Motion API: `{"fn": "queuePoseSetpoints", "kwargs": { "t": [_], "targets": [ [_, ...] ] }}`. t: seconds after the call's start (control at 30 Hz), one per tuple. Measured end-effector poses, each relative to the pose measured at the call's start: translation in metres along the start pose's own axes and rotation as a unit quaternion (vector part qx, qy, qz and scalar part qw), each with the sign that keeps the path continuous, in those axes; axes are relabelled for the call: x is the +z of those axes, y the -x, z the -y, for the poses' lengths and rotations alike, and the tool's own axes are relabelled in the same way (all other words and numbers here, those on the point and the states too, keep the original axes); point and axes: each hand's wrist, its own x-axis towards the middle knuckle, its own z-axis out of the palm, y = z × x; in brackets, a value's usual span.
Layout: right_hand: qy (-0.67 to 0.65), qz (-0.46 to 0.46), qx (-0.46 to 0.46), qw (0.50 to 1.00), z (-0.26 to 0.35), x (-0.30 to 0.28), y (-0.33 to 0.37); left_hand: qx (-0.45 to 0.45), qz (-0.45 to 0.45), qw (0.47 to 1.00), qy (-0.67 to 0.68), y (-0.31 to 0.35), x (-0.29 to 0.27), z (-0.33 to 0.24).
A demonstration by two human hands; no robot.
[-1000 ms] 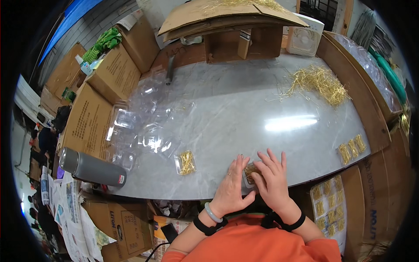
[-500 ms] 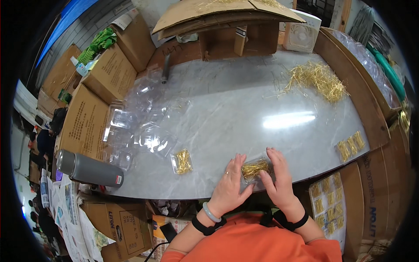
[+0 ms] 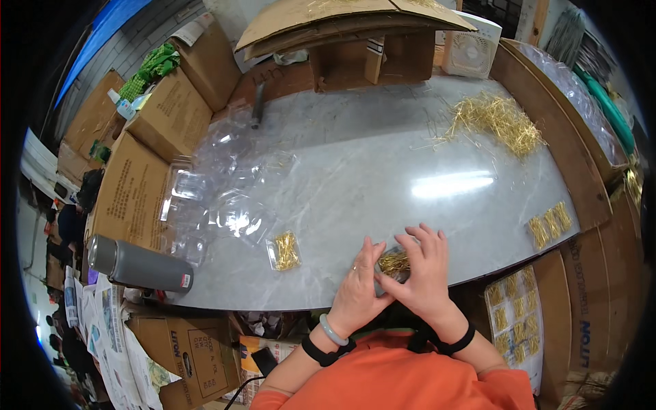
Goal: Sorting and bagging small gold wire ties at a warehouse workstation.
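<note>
A small clear plastic box with gold-coloured wire pins (image 3: 393, 262) lies at the table's near edge, between my two hands. My left hand (image 3: 357, 281) lies along the box's left side, fingers straight and close together. On the other side, my right hand (image 3: 425, 279) curves round the box, with its thumb across the near end and its fingers over the right side. The two thumbs come close together in front of the box, and the hands hide much of it. To the left, another clear box of gold pins (image 3: 284, 251) stands apart on the table.
Clear plastic boxes (image 3: 232, 212) pile up at the left, near a grey flask (image 3: 140, 265). A loose heap of gold pins (image 3: 502, 123) lies far right. Several bundled pins (image 3: 550, 224) sit at the right edge, above a filled tray (image 3: 514, 318). Cardboard (image 3: 560, 123) borders the table.
My right hand has moved left and closed in round the box, its thumb now across the near end. The box has shifted slightly left. My left hand has hardly moved.
</note>
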Motion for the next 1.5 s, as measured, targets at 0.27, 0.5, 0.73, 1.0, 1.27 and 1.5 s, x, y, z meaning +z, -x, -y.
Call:
{"fn": "queuePoseSetpoints", "kwargs": {
  "t": [0.27,0.5,0.73,1.0,1.27,1.5],
  "targets": [
    [-0.014,0.06,-0.002,0.998,-0.012,0.005,0.013,0.005,0.03,0.999,-0.016,0.002,-0.003,0.002],
    [0.035,0.13,-0.058,0.989,-0.015,-0.013,0.013,0.033,0.069,0.996,-0.052,-0.002,-0.008,-0.003],
    [0.029,0.13,-0.078,0.988,-0.028,-0.019,0.017,0.081,0.073,0.98,-0.165,-0.003,0.002,-0.004],
    [0.026,0.145,-0.089,0.985,-0.034,-0.033,0.019,0.075,0.09,0.978,-0.171,-0.003,0.0,-0.006],
    [-0.048,0.05,-0.045,0.997,-0.041,-0.031,0.023,0.11,0.054,0.982,-0.147,-0.001,0.0,-0.006],
    [0.014,0.086,-0.087,0.992,-0.037,-0.03,0.031,0.13,0.077,0.968,-0.2,-0.001,0.003,-0.007]
  ]
}}
